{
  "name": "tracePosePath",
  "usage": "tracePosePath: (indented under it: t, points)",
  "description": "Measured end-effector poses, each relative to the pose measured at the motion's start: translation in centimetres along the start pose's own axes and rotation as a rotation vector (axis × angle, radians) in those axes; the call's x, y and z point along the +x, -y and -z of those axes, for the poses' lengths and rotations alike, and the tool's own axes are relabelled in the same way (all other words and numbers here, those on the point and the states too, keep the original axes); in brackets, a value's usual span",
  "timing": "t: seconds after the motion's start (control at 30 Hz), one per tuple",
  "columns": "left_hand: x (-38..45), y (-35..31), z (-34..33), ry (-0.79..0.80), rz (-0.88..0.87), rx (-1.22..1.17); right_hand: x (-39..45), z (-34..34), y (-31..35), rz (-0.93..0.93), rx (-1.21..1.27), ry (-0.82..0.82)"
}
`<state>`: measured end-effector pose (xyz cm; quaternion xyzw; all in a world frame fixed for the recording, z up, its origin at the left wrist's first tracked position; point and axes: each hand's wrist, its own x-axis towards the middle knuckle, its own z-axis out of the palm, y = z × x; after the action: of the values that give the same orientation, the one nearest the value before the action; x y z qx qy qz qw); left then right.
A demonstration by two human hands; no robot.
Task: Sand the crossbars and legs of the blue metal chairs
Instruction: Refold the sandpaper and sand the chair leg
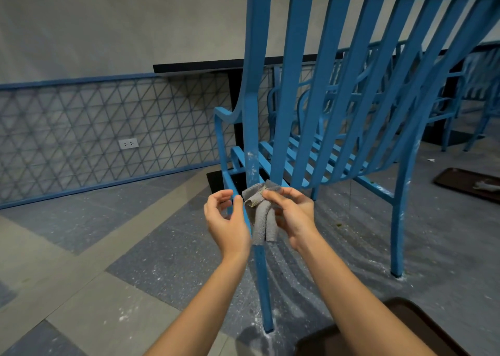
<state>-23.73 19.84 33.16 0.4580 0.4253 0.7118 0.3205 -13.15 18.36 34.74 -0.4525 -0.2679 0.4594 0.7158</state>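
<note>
Blue chairs (351,98) behind; brown tray (468,184) right.

The chair (319,90) is painted bright blue, its rear leg (253,163) marked with pale scuffs. The sandpaper (263,215) is grey. The wall panel (81,128) is patterned with a blue-lined triangular grid, and the floor (135,236) is speckled grey and beige.
</note>
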Motion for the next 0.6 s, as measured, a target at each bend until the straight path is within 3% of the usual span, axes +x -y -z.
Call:
tracePosePath:
  t: [0.13,0.3,0.5,0.6]
  points:
    - [-2.9,-0.2,-1.0,0.135,-0.083,0.027,-0.2,0.0,0.3,0.072,-0.049,0.042]
    - [-3.0,-0.8,-2.2,0.221,0.008,-0.027,-0.3,-0.3,0.3,0.122,-0.047,0.169]
    - [-1.3,-1.1,-3.3,0.071,-0.020,-0.141,0.1,-0.7,0.8,0.170,-0.111,0.273]
    - [-0.3,-0.9,-3.4,0.002,-0.071,-0.178,1.1,-0.1,1.8,0.312,-0.219,0.097]
